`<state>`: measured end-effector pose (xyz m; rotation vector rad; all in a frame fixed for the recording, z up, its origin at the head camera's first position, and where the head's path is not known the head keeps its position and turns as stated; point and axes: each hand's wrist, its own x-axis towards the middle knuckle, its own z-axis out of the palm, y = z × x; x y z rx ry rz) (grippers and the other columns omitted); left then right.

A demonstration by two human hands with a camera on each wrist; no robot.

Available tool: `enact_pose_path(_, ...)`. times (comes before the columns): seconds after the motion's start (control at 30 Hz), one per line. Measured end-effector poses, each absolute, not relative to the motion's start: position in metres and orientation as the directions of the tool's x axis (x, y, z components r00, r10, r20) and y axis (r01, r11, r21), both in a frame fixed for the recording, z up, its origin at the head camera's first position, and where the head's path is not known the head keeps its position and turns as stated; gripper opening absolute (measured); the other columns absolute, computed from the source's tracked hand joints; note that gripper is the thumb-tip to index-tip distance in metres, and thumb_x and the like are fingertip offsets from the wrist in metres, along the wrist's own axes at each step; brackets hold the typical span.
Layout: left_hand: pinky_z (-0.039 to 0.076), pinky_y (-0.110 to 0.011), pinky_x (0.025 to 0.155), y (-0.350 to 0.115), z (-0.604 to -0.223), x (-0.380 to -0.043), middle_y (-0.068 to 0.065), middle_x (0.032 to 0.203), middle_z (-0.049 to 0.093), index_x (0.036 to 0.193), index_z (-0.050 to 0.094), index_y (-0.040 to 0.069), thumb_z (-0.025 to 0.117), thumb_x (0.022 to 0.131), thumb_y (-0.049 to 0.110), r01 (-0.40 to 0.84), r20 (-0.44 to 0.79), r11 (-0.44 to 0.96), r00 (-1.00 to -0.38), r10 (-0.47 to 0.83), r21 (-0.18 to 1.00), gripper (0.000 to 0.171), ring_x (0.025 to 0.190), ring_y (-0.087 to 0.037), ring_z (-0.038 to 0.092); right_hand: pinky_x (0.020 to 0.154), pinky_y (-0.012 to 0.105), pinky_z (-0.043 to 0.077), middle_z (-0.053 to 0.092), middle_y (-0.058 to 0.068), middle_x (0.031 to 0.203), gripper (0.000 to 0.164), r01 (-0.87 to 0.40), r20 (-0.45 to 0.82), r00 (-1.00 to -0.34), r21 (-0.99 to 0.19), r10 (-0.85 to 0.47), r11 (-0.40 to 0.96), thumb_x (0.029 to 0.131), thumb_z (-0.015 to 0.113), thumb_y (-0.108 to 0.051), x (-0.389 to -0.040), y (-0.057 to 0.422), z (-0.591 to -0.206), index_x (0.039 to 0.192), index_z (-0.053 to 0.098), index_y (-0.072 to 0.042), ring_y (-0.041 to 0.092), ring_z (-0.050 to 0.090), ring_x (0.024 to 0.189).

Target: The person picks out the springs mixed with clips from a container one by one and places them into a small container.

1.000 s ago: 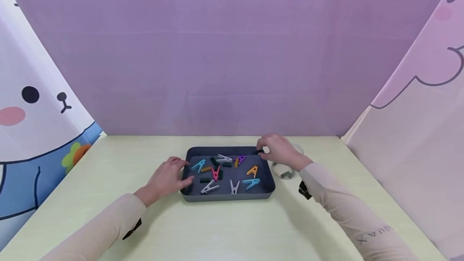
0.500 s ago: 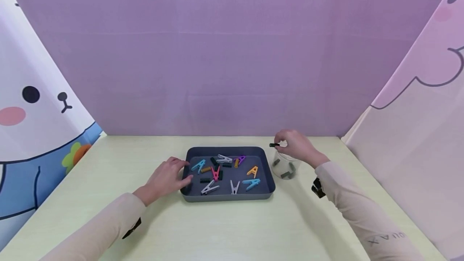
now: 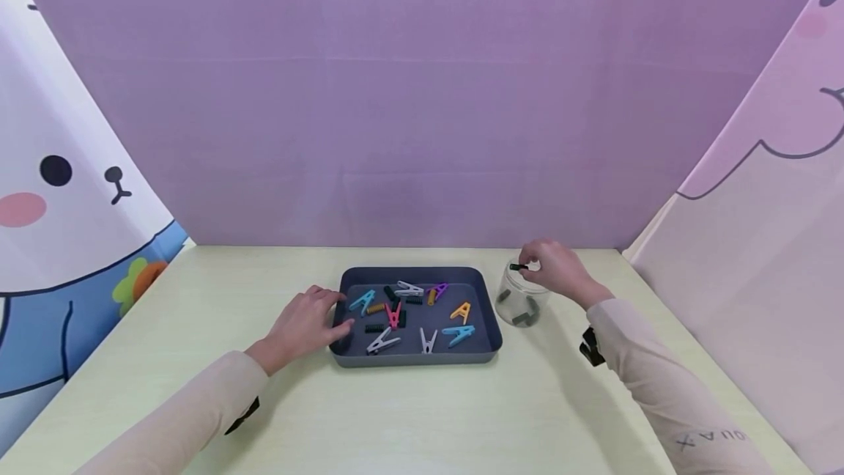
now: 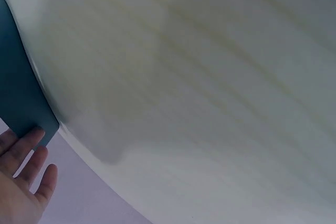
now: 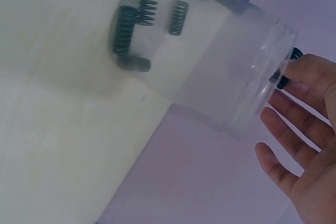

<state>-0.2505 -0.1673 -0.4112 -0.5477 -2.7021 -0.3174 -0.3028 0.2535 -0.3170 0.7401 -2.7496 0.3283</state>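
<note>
My right hand (image 3: 555,268) pinches a black coil spring (image 5: 296,54) between thumb and forefinger at the mouth of a clear jar (image 3: 513,305); its other fingers are spread in the right wrist view. Inside the jar, several dark springs (image 5: 151,1) lie at the bottom. To its left stands a dark grey tray (image 3: 422,359), holding springs and plastic clothespins in several colours. My left hand (image 3: 302,328) rests at the tray's left rim, thumb and fingers apart. In the left wrist view its relaxed fingers (image 4: 32,163) touch the tray's outer wall.
In the tray, a red clothespin (image 3: 393,316) lies among black and gold-brown springs. A yellow clothespin (image 3: 461,312) and a blue one (image 3: 458,334) lie towards the right. The pale tabletop (image 3: 409,416) ends at a purple backdrop (image 3: 422,108).
My right hand has carried the black spring from the tray's back right corner rightwards to the jar's mouth, then slightly lower. My left hand has stayed at the tray.
</note>
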Motion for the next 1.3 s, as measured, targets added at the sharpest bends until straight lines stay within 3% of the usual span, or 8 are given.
enact_pose_path(0.33,0.048,-0.041,0.075,-0.167,-0.413,-0.252,-0.009,0.105,0.067,0.106,0.064,0.008,0.064,0.076,0.05,0.4,0.378,0.906,-0.867,0.325,0.139,0.052,0.094,-0.024,0.057,0.067,0.039,0.049,0.065,0.004,0.082,0.006,-0.487,0.269,-0.857,-0.143,-0.439,0.862,0.075,0.069,-0.011,-0.304,0.256,-0.329,0.08,0.067,-0.01,0.025,0.061,0.081)
enact_pose_path(1.3,0.048,-0.042,0.076,-0.167,-0.414,-0.253,-0.01,0.106,0.066,0.107,0.064,0.009,0.065,0.075,0.051,0.395,0.376,0.907,-0.871,0.317,0.149,0.053,0.097,-0.026,0.056,0.068,0.038,0.048,0.066,0.002,0.079,0.004,-0.494,0.269,-0.852,-0.126,-0.449,0.86,0.073,0.068,-0.011,-0.304,0.256,-0.333,0.075,0.065,-0.012,0.024,0.061,0.078)
